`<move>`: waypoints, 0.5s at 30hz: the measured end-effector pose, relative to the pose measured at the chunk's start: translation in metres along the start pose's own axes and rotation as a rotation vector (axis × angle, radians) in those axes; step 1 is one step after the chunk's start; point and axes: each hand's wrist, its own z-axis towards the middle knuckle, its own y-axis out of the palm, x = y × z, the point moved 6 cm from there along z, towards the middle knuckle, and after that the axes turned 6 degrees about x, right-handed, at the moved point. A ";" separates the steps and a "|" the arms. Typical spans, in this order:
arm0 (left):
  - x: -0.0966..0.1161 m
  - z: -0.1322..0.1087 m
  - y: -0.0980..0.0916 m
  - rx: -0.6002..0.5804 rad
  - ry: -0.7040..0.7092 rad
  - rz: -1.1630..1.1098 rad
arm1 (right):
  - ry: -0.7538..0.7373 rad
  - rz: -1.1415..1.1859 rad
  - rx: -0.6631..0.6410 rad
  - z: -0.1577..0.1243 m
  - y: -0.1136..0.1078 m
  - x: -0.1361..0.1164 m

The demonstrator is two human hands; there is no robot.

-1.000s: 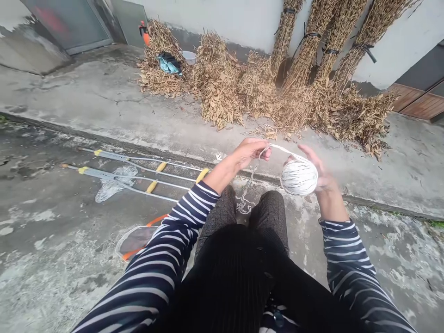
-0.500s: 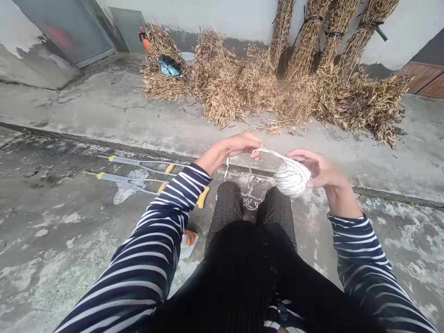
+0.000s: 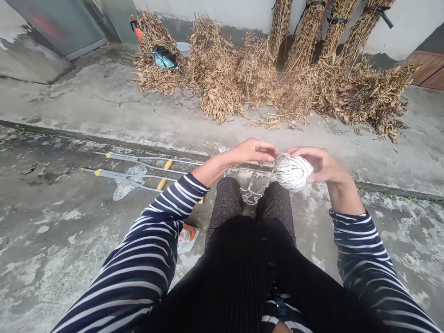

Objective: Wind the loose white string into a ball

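A ball of white yarn [image 3: 293, 173] with dark flecks sits in my right hand [image 3: 321, 164], whose fingers and thumb curl round its right and upper side. My left hand [image 3: 255, 151] is close against the ball's left side, fingers bent round the yarn strand, which is mostly hidden there. Part of the strand shows left of my left wrist. More loose yarn [image 3: 250, 198] lies in a small tangle on the ground between my knees.
Dried plant bundles [image 3: 222, 78] lie along the wall, with tied bundles [image 3: 307, 37] upright behind. Crutches [image 3: 138, 159] and a clear plastic bag [image 3: 130, 180] lie at left. An orange-and-white packet [image 3: 187, 237] is by my leg. A concrete step edge [image 3: 69, 138] crosses ahead.
My left hand has moved right, up to the ball, and the strand stretched between the hands no longer shows. My right hand still holds the ball. The view has shifted slightly.
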 end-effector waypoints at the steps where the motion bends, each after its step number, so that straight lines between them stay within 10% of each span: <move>1: -0.005 0.001 0.003 0.027 0.007 0.022 | -0.005 0.000 -0.003 0.000 0.000 0.001; 9: -0.033 0.003 0.018 0.173 0.036 -0.048 | -0.033 0.050 0.037 0.000 -0.003 0.005; 15: -0.028 -0.010 0.001 0.015 -0.132 -0.132 | -0.013 0.092 0.033 -0.005 -0.004 0.005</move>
